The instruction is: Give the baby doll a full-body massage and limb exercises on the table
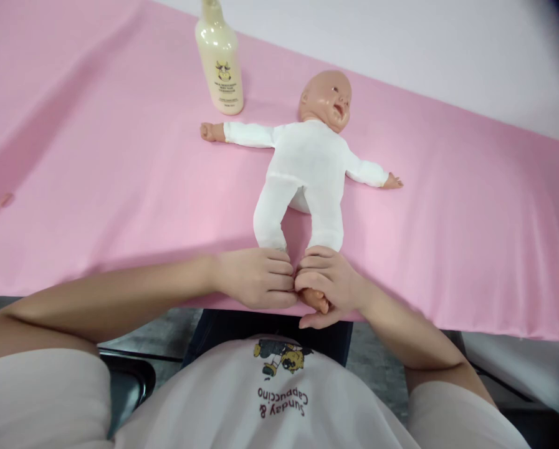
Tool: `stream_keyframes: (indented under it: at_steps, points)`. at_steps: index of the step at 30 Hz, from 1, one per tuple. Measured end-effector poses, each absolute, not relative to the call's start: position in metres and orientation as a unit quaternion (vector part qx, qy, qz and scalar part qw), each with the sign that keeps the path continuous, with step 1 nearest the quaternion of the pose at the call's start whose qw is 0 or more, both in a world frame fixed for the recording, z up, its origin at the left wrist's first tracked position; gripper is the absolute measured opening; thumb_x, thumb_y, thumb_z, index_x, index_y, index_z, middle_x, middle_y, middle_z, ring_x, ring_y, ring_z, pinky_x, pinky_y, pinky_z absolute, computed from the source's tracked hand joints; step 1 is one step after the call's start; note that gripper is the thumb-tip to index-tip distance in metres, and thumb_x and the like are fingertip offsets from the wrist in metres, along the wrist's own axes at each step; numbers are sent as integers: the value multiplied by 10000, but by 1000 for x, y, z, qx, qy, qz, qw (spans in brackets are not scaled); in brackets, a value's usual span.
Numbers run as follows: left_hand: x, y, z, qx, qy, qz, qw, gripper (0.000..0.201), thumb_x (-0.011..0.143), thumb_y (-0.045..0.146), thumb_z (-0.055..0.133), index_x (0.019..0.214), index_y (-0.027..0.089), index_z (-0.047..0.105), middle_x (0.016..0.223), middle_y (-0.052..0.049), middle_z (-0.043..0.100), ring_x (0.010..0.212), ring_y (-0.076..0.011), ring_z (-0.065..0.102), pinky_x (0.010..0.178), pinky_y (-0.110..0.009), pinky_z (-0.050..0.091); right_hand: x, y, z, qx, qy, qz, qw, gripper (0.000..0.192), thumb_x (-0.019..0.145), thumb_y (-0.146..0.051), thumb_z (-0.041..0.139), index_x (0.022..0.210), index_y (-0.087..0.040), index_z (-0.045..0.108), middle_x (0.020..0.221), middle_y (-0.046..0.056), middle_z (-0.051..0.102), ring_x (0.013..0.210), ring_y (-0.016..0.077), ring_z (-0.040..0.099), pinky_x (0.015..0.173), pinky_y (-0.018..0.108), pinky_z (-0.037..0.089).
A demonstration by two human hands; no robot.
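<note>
A baby doll [310,156] with a white cloth body lies on its back, arms spread and head at the far end. Its legs reach toward me. My left hand [263,279] is closed over the lower end of the leg on the left, hiding that foot. Around the other leg's ankle, my right hand [333,280] is wrapped, and the doll's bare foot [315,300] shows between thumb and fingers. The two hands are side by side, very close together.
A pale yellow pump bottle [223,68] with a cow picture stands beyond the doll's arm at the left. Pink cloth [134,156] covers the table, whose near edge runs just below my hands. A small pinkish spot [7,199] is at far left.
</note>
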State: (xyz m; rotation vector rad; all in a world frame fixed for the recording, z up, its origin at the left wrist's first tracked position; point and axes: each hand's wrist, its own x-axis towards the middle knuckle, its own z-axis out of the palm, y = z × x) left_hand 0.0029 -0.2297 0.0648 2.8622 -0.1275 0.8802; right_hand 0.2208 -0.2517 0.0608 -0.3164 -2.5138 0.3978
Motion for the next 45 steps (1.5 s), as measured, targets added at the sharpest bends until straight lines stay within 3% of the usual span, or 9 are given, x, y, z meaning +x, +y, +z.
stream_keyframes:
  at_steps: [7, 11, 18, 22, 30, 36, 45]
  points:
    - [14, -242, 62, 928, -122, 349, 52, 265, 858, 159, 619, 599, 190, 571, 560, 17, 547, 589, -125, 555, 696, -285, 538, 219, -254, 58, -151, -943, 205, 213, 801, 841, -625, 552, 1439, -144, 325, 818, 9, 673, 796, 185, 614, 831, 374, 437]
    - [17, -244, 59, 926, -133, 349, 51, 267, 850, 159, 618, 588, 188, 576, 559, 4, 552, 631, -151, 594, 795, -325, 561, 217, -254, 60, -149, -954, 187, 182, 859, 833, -593, 547, 1514, -129, 302, 831, 25, 674, 794, 190, 582, 820, 377, 437]
    - [18, -243, 57, 921, -132, 361, 66, 325, 868, 135, 590, 552, 191, 540, 543, 19, 542, 587, -131, 557, 857, -311, 548, 217, -251, 56, -143, -933, 209, 254, 738, 822, -595, 574, 1421, -187, 430, 769, -15, 655, 765, 163, 599, 786, 346, 454]
    - [20, -243, 60, 915, -135, 371, 84, 310, 865, 115, 579, 566, 184, 541, 566, 12, 547, 615, -130, 570, 793, -283, 546, 218, -252, 56, -150, -929, 216, 261, 677, 815, -608, 599, 1339, -197, 477, 755, -23, 660, 736, 152, 616, 780, 342, 459]
    - [21, -245, 56, 915, -139, 371, 77, 297, 849, 133, 595, 565, 188, 528, 577, 16, 538, 587, -128, 538, 688, -282, 532, 216, -253, 59, -156, -916, 229, 291, 572, 809, -632, 614, 1195, -226, 501, 737, -30, 661, 681, 147, 630, 787, 347, 473]
    - [19, -246, 59, 922, -122, 362, 61, 324, 869, 141, 583, 557, 198, 517, 573, 30, 522, 594, -114, 534, 745, -268, 532, 215, -254, 59, -160, -909, 227, 311, 515, 815, -606, 624, 1143, -235, 482, 719, -37, 639, 656, 146, 616, 763, 344, 484]
    - [16, -244, 67, 927, -91, 361, 42, 303, 901, 195, 584, 599, 198, 568, 603, 15, 571, 569, -120, 523, 606, -280, 470, 214, -252, 64, -136, -892, 219, 372, 503, 770, -596, 706, 1024, -243, 453, 718, -46, 617, 675, 142, 618, 789, 350, 497]
